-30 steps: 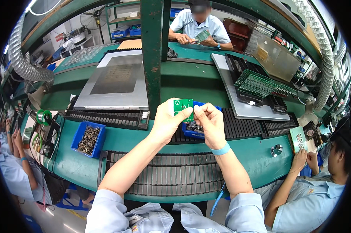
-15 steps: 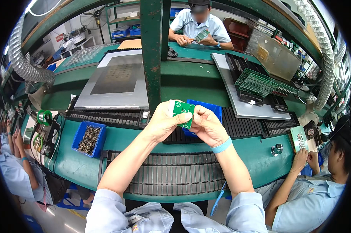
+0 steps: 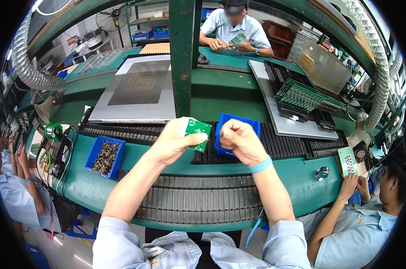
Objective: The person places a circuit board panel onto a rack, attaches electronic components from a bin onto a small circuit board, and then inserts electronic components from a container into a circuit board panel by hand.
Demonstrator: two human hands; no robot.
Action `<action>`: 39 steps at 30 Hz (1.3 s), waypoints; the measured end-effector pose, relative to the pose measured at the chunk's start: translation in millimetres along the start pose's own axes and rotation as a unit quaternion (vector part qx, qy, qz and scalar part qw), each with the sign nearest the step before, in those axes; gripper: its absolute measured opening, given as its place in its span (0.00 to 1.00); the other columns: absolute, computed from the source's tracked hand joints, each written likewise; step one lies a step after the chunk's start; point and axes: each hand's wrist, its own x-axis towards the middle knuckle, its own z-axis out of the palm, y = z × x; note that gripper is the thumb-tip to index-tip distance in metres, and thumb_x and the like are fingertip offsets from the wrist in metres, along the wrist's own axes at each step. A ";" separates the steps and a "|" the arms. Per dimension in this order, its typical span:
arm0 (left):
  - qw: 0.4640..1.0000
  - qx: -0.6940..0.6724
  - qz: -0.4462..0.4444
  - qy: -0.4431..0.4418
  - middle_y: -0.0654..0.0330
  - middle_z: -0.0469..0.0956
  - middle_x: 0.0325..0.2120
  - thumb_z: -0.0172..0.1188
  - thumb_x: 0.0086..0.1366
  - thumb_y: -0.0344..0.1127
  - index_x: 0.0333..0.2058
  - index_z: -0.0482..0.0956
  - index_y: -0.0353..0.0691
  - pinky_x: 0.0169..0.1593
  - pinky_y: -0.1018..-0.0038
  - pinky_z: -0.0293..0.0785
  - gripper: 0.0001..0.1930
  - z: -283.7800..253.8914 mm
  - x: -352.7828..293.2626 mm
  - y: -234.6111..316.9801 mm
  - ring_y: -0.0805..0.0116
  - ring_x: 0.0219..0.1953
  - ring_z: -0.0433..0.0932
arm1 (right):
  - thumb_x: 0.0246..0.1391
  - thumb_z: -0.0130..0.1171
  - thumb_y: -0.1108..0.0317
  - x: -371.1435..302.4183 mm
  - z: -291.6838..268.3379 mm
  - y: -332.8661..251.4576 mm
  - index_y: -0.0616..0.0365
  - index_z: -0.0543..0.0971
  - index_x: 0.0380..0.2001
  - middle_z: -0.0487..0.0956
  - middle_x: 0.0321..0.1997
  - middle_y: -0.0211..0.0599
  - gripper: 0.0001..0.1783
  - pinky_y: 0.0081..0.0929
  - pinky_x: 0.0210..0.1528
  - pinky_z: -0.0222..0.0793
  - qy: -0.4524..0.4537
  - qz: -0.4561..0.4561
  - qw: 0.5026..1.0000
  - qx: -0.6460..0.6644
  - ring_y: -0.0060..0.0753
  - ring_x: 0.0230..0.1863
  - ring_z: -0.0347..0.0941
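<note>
A small green circuit board (image 3: 197,133) is gripped by my left hand (image 3: 167,144), the thumb lying across its face. To the right of the board, apart from it, my right hand (image 3: 242,141) has its fingers curled into a pinch. Whatever they may hold is hidden. Right behind this hand stands a blue bin (image 3: 228,118), its contents mostly covered by the fingers. A light blue band (image 3: 260,165) circles my right wrist.
A blue bin (image 3: 118,163) of small metal parts (image 3: 105,158) stands at left. Black slotted racks (image 3: 196,193) lie in front of me and behind my hands. A green post (image 3: 181,67) rises beyond. Co-workers sit across, at left and at right, where one holds a board (image 3: 347,160).
My right hand has come away from the circuit board and is now apart from it. My left hand has shifted slightly left with the board, which is now tilted.
</note>
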 end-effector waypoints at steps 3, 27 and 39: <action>0.990 0.081 0.052 0.106 0.61 0.74 0.24 0.65 0.44 0.22 0.32 0.72 0.35 0.29 0.85 0.69 0.15 -32.7 -21.5 35.3 0.76 0.23 0.71 | 0.47 0.61 0.70 -2.8 -27.8 -28.7 0.61 0.75 0.27 0.72 0.21 0.30 0.06 0.16 0.25 0.61 0.194 -0.141 0.868 -0.435 0.23 0.20 0.64; 0.672 0.672 -0.154 0.271 0.58 0.73 0.25 0.55 0.56 0.32 0.32 0.71 0.31 0.27 0.76 0.67 0.09 -177.1 -128.3 80.7 0.73 0.22 0.68 | 0.35 0.63 0.70 7.9 -39.6 -24.3 0.60 0.79 0.26 0.78 0.24 0.37 0.10 0.30 0.32 0.67 -0.093 0.065 0.568 -0.815 0.39 0.26 0.72; 0.837 0.523 -0.033 0.157 0.59 0.75 0.21 0.53 0.54 0.30 0.29 0.73 0.33 0.28 0.77 0.66 0.06 -90.9 -92.9 78.1 0.71 0.22 0.70 | 0.35 0.61 0.74 9.1 -44.0 -11.1 0.62 0.79 0.23 0.77 0.19 0.37 0.06 0.27 0.30 0.67 -0.072 0.077 0.588 -0.802 0.38 0.20 0.71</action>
